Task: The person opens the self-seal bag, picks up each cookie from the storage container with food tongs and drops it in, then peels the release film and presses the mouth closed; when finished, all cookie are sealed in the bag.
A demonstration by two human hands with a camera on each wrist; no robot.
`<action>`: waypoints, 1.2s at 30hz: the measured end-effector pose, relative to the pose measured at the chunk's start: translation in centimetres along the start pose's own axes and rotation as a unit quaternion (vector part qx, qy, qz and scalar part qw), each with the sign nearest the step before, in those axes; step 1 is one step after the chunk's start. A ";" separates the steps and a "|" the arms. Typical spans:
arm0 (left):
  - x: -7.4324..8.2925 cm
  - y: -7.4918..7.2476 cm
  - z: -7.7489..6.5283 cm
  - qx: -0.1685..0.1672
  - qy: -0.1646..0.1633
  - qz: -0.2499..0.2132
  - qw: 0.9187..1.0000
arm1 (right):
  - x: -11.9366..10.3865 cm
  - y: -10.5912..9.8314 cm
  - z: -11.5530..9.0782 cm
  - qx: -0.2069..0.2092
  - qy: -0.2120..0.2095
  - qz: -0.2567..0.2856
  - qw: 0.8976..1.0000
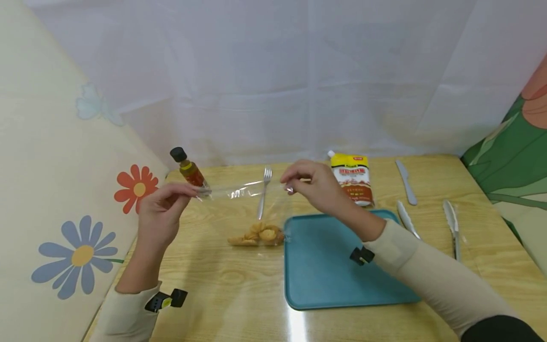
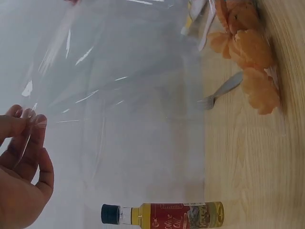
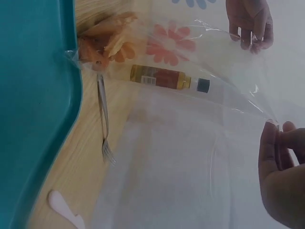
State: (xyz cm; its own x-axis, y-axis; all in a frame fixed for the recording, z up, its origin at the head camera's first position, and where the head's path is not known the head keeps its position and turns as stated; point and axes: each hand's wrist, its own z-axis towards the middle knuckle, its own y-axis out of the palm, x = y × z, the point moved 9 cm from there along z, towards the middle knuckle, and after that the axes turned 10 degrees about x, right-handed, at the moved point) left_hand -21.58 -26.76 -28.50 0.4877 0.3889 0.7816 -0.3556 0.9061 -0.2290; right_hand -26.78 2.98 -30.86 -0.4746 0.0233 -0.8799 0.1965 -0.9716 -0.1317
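A clear plastic bag (image 1: pixel 239 192) is stretched between both hands, its top edge raised above the table. My left hand (image 1: pixel 160 218) pinches the left end of that edge between thumb and fingers, which the left wrist view also shows at the bag's corner. At the right end, the other corner is pinched by my right hand (image 1: pixel 318 187). Several orange-brown, wavy-edged food pieces (image 2: pixel 255 52) lie at the bottom of the bag, just left of the teal tray (image 1: pixel 342 285). Through the film, a fork (image 3: pixel 103 114) and an olive oil bottle (image 3: pixel 162 77) can be seen.
Beyond the tray stands a yellow, white and red spouted pouch (image 1: pixel 352 178). To the right lie a pale knife (image 1: pixel 407 183), a metal utensil (image 1: pixel 408 218) partly behind the right sleeve, and tongs (image 1: pixel 451 225). A white cloth (image 1: pixel 256 71) hangs behind the wooden table (image 1: pixel 231 289).
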 end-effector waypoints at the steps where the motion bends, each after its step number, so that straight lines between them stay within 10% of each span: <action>1: 0.1 0.0 0.0 -0.003 0.006 0.023 1.000 | 0.0 0.0 0.0 0.001 -0.004 -0.003 1.000; 13: 0.9 1.4 0.3 -0.073 0.018 0.191 0.979 | -1.0 0.5 0.0 -0.017 -0.021 -0.100 0.995; 23: 4.9 8.0 0.9 -0.277 0.073 0.349 0.893 | -1.7 1.1 0.5 -0.059 -0.021 -0.130 0.990; 26: 5.0 9.5 0.8 -0.298 0.077 0.367 0.878 | -2.3 2.2 1.1 -0.102 -0.019 -0.179 0.978; 36: 4.9 10.4 0.8 -0.286 0.061 0.329 0.898 | -3.9 7.9 2.7 -0.226 -0.027 -0.343 0.911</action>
State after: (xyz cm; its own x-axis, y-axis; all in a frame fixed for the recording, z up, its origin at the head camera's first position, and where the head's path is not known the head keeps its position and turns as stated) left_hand -23.47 -15.55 -26.56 0.4181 0.8555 0.3056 -0.1489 0.3964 -0.9059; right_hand -25.65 -5.36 -27.23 -0.6580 0.5648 -0.4981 0.1662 -0.5362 -0.8276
